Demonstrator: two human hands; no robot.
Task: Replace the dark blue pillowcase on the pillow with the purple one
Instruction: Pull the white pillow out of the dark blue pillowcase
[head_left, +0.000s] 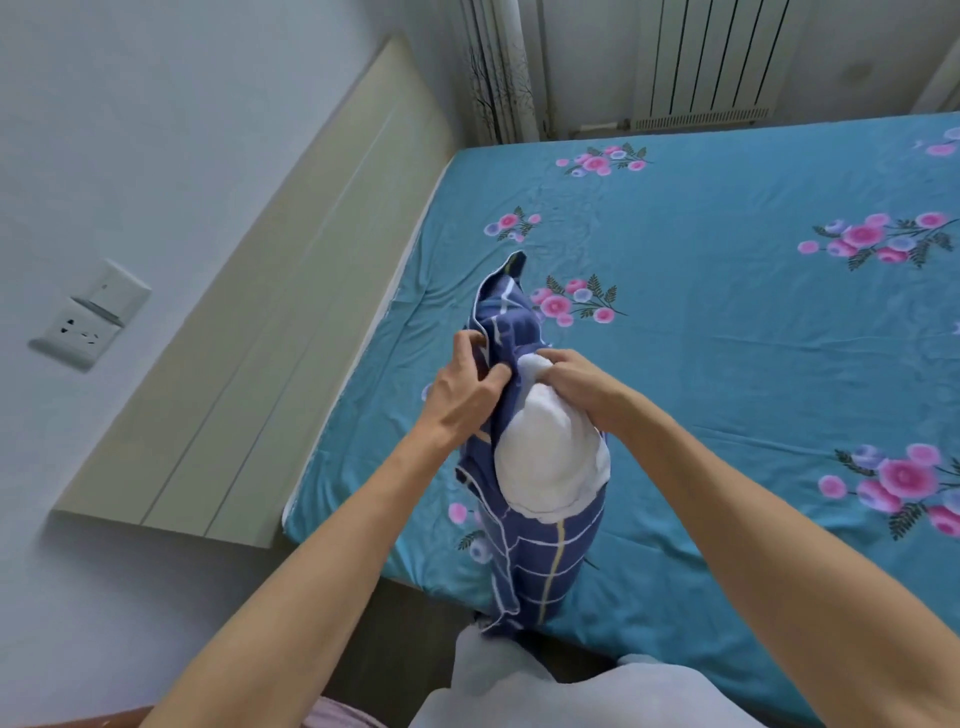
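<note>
Status: the pillow (550, 457) stands on end at the near edge of the bed (727, 364), its white top bulging out of the dark blue pillowcase (540, 566), which still sheathes the lower half. My left hand (467, 384) has a clenched grip on the loose case fabric at 10 o'clock of the exposed pillow. My right hand (571, 379) grasps the white corner of the pillow at its 12 o'clock. The purple case is not in view; I cannot say where it lies.

Risks, in my judgement:
- The pillow balances on a narrow end right at the mattress edge. A hard pull toward 6 o'clock could tip it off the bed to the floor.
- The case mouth looks bunched around the pillow's widest part. Pulling with one hand only may jam the fabric or strain a seam.
- My right hand's hold is on soft filling, which could slip out under load.

Clearance: open sheet runs from 12 to 4 o'clock, well apart from any obstacle, with good room to lay the pillow down. The headboard (291, 312) stands at 9 to 11 o'clock, near my left elbow's sweep. The wall socket (88, 322) sits beyond it.
</note>
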